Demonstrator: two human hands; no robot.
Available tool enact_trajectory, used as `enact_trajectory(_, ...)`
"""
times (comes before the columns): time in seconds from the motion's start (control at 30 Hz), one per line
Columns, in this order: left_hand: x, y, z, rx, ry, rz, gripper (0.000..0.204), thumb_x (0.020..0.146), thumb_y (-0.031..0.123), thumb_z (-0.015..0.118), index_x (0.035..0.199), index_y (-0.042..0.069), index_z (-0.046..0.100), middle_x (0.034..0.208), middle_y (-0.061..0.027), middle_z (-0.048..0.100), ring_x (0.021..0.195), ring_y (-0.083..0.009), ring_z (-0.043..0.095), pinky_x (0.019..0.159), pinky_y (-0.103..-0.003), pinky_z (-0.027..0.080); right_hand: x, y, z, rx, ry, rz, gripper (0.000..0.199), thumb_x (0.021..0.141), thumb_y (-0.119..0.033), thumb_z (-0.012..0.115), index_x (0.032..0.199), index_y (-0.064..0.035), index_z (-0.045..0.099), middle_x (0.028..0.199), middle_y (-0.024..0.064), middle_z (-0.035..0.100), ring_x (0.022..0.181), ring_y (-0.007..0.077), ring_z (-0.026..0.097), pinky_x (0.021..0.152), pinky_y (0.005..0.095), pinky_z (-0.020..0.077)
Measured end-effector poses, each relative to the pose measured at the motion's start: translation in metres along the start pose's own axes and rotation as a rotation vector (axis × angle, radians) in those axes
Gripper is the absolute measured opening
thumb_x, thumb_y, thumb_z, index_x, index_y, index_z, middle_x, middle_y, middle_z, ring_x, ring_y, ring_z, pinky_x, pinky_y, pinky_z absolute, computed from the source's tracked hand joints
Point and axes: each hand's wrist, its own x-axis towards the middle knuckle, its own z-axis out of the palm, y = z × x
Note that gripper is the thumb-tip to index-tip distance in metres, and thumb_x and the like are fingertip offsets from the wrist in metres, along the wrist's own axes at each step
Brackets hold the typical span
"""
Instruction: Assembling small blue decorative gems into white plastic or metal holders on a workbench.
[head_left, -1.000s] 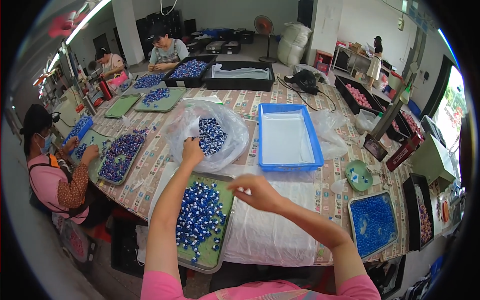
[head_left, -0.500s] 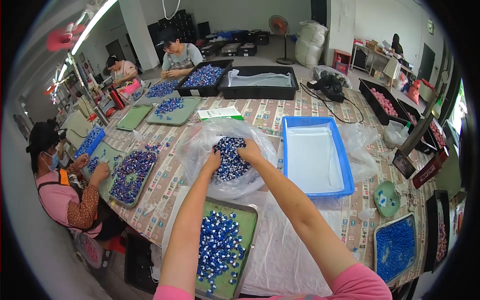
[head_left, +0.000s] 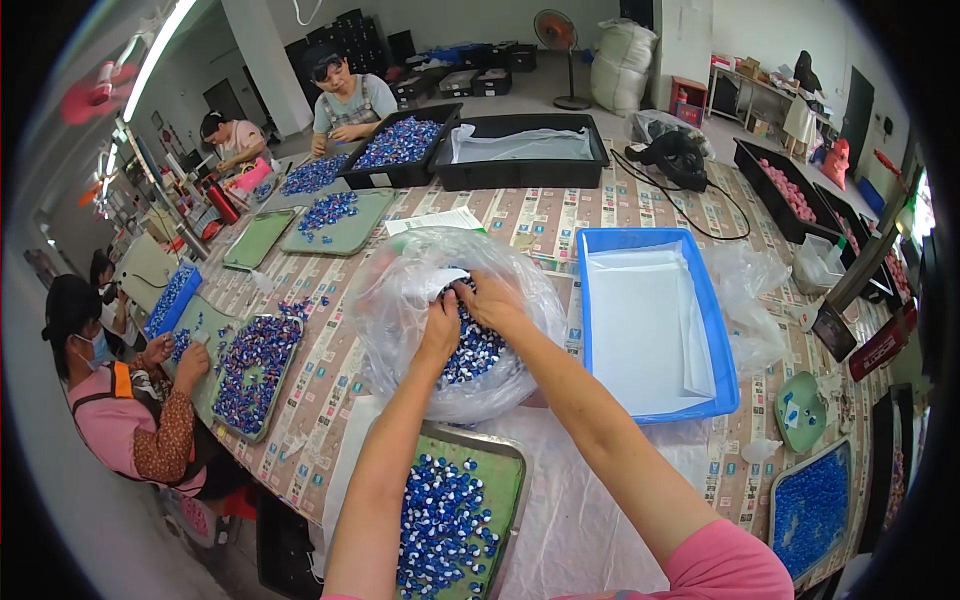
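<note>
Nearest me: one metal-rimmed tray point(head_left: 502, 478), green-bottomed, with scattered blue-and-white beads point(head_left: 437, 520) on it; beside it, to the right, one white sheet point(head_left: 560, 485), spread flat.

Next: one clear plastic bag point(head_left: 395, 365), mouth open, sides slumped, just beyond the tray. Inside it, one heap of small blue pieces with white point(head_left: 474, 352); loose, no single long axis, the visible patch running from the fingers back toward the bag's near side.

Two hands, both at the far part of that heap, neither clearly nearer. Left hand point(head_left: 441, 327): forearm nearly straight up from below, fingers bent inward. Right hand point(head_left: 491, 302): forearm slanting in from lower right, knuckles up, fingers curled down and left. Fingertips converge; I cannot tell whether they pinch anything.

To the bag's right, on the right hand's side: one blue bin point(head_left: 586, 335), white-lined, long sides running away from me.

Farther: one black crate point(head_left: 550, 178), pale-lined; one filled black crate point(head_left: 385, 180); one seated co-worker point(head_left: 353, 105).
</note>
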Motion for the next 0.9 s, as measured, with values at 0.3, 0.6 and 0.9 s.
enact_trajectory(0.3, 0.004, 0.044, 0.011, -0.012, 0.024, -0.358, 0.058, 0.1, 0.046, 0.033, 0.121, 0.0, 0.061, 0.12, -0.0316, 0.059, 0.114, -0.0486, 0.053, 0.099, -0.05, 0.04, -0.012, 0.012, -0.007, -0.028, -0.021, -0.131, 0.047, 0.096, -0.044, 0.046, 0.114, -0.0041, 0.063, 0.113, 0.0246, 0.064, 0.107, 0.042, 0.06, 0.092, 0.0499, 0.0469)
enact_trajectory(0.6, 0.005, 0.062, 0.048, -0.421, 0.192, -0.676, 0.053, 0.097, 0.039, 0.046, 0.128, -0.003, 0.057, 0.13, -0.0203, 0.059, 0.121, -0.0334, 0.053, 0.104, -0.037, 0.038, 0.006, 0.043, 0.042, 0.378, -0.003, 0.353, 0.054, 0.097, -0.049, 0.038, 0.128, -0.0103, 0.06, 0.131, 0.0215, 0.057, 0.124, 0.0397, 0.051, 0.104, 0.0472, 0.0399)
enact_trajectory(0.9, -0.017, 0.11, 0.042, -0.864, 0.284, -0.711, 0.048, 0.093, 0.03, 0.058, 0.127, -0.004, 0.059, 0.129, -0.0138, 0.06, 0.116, -0.0233, 0.056, 0.101, -0.033, 0.042, -0.035, 0.026, 0.004, 0.999, 0.164, 0.402, 0.06, 0.095, -0.048, 0.045, 0.134, -0.0029, 0.054, 0.139, 0.0208, 0.052, 0.129, 0.0344, 0.048, 0.109, 0.0395, 0.0338)
